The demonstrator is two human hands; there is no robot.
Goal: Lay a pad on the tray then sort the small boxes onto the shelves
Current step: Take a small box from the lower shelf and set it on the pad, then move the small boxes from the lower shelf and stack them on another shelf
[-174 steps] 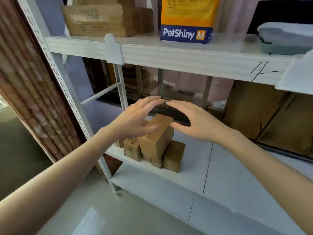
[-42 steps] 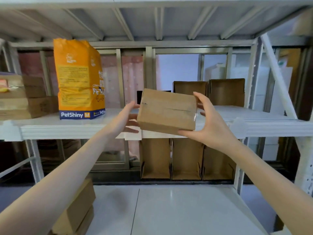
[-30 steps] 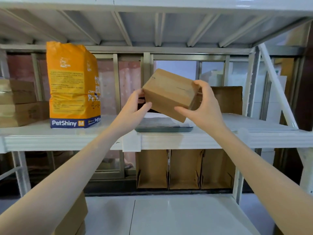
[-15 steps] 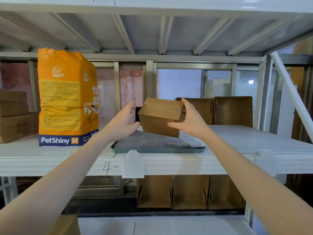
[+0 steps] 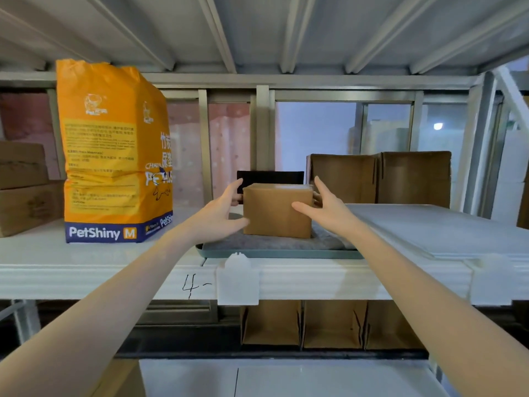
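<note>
A small brown cardboard box (image 5: 276,210) rests upright on a grey pad (image 5: 257,242), which lies in a dark green tray (image 5: 280,254) on the white shelf (image 5: 86,267) marked "4-". My left hand (image 5: 217,216) is against the box's left side, thumb at its lower front corner and fingers behind it. My right hand (image 5: 329,213) grips the right side, with the thumb across the front face. The back of the tray is hidden by the box and my hands.
An orange PetShiny bag (image 5: 114,156) stands left of the tray, with stacked cartons (image 5: 23,184) beyond it. Open brown cartons (image 5: 380,179) and a white sheet stack (image 5: 429,227) lie to the right. A black object (image 5: 270,176) stands behind the box. More open cartons (image 5: 329,325) sit below.
Both hands carried the box up from the lower shelf, tilted it over the tray, and set it down level on the pad. The view rose with them.
</note>
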